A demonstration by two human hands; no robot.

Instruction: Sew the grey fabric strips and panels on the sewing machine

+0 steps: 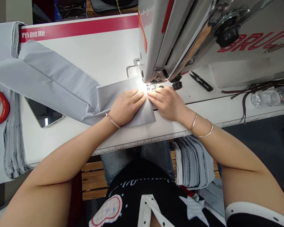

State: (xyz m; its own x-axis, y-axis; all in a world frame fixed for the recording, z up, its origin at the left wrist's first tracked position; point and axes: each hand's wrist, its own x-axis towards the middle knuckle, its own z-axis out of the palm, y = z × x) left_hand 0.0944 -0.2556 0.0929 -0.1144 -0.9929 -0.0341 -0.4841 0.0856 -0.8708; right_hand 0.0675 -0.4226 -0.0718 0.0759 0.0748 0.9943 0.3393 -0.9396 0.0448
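A light grey fabric piece (142, 118) lies under the lit needle area of a sewing machine (153, 56). My left hand (126, 105) rests flat on top of it, fingers stretched toward the presser foot. Just right of the foot, my right hand (167, 102) has its fingers together with the tips at the fabric's right edge; its thumb is hidden. The fingertips of both hands nearly meet in front of the foot. A longer stretch of the same grey cloth (59, 82) trails away to the left. Glare hides the needle itself.
Red-handled scissors (0, 107) lie on a fabric stack (14, 142) at far left, near a phone (44, 113). Black snips (201, 81), brown straps (257, 86) and a clear plastic bottle (272, 97) are at right. Folded grey pieces (194, 160) sit below the table edge.
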